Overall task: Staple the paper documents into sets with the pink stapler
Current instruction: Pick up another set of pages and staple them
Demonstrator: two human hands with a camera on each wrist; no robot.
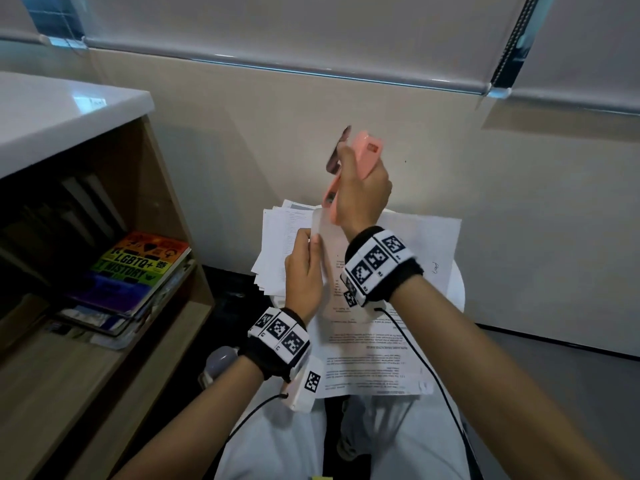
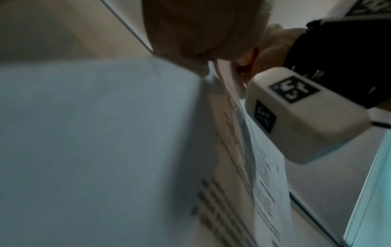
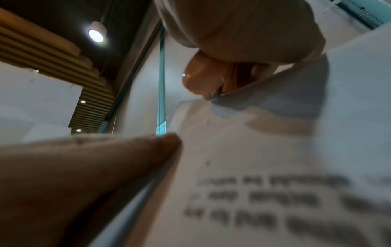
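- Right hand (image 1: 363,195) wrapped round glossy pink plastic stapler (image 1: 365,152), raised, nose clamped on sheet corner
- Left hand (image 1: 304,271) pinching lifted white printed paper sheet (image 1: 323,233) edge
- Loose white paper stack (image 1: 277,233) underneath, wooden bookshelf (image 1: 104,341) close at left

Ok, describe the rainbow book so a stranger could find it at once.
Start at the wooden shelf unit with the white top, left of the person's knees. On its lower shelf lies a short pile of books, and the rainbow book is the top one. It alone has rainbow stripes and big dark lettering.
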